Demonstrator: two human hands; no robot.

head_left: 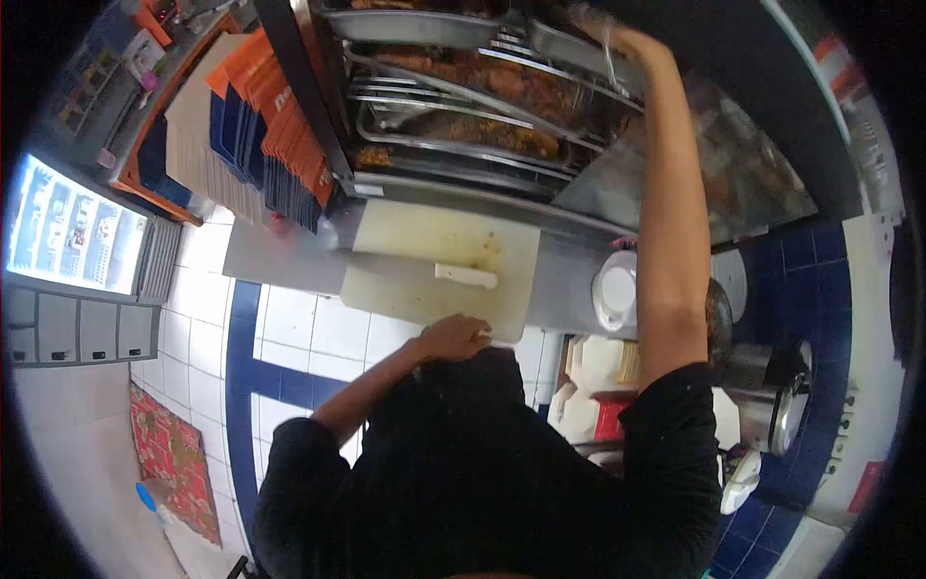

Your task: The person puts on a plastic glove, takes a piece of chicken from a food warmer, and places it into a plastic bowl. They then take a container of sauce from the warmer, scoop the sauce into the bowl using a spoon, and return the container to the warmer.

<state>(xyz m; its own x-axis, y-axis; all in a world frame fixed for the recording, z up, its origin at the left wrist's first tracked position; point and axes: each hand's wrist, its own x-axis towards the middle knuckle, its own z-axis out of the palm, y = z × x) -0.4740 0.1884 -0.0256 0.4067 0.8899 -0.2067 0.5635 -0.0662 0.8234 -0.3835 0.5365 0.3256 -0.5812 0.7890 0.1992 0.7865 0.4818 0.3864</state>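
Note:
My left hand (pixel 453 338) is closed, its fingers curled at the near edge of a cutting board (pixel 386 301); a small white bit shows beside the fingertips, and I cannot tell what it is. On the board lies a knife with a white handle (pixel 465 276), its blade pointing left. My right arm reaches up into a warming cabinet with glass doors, where my right hand (pixel 610 37) is blurred near the upper metal tray (pixel 569 46). Below it, wire racks and trays hold browned roasted food (pixel 482 72).
Stacks of flattened orange and blue cartons (pixel 275 116) stand left of the cabinet. White round lids or bowls (pixel 615 289) sit right of the board. A metal pot (pixel 762 396) and white food boxes (pixel 590 362) are at the right. A lit display fridge (pixel 72 227) stands far left.

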